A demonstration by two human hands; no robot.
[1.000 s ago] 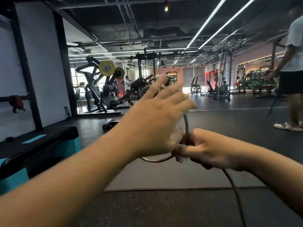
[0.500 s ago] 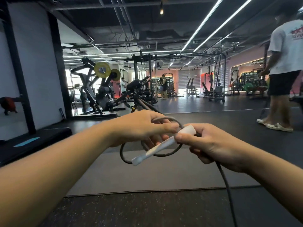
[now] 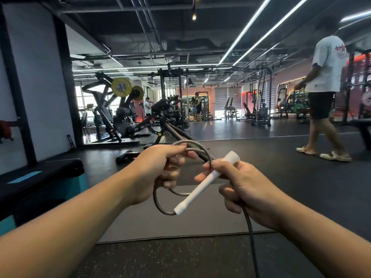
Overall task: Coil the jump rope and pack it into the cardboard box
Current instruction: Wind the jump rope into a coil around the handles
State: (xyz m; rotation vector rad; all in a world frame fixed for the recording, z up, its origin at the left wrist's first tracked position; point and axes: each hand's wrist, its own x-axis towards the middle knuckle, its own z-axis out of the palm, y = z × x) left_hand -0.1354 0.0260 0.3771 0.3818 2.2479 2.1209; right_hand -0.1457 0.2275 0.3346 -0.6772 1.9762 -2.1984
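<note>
Setting: a gym floor with dark rubber covering; a grey mat is laid below the hands.
Left hand: clenched around several loops of the grey jump rope, held at chest height above the mat. The fingers are curled through the coil.
Coil: loops are seen passing over the top of the left hand and hanging below it, rounded, not touching the floor.
Right hand: closed on the white handle, which is tilted, upper end away from the camera and lower end toward the coil. The thumb is pressed on the handle's upper part.
Free rope: one strand is seen dropping from under the right hand to the bottom edge of the view.
Cardboard box: not seen in this view.
Background: a person in a white shirt is seen on the right, well apart from the hands; weight machines are ranged at the left.
</note>
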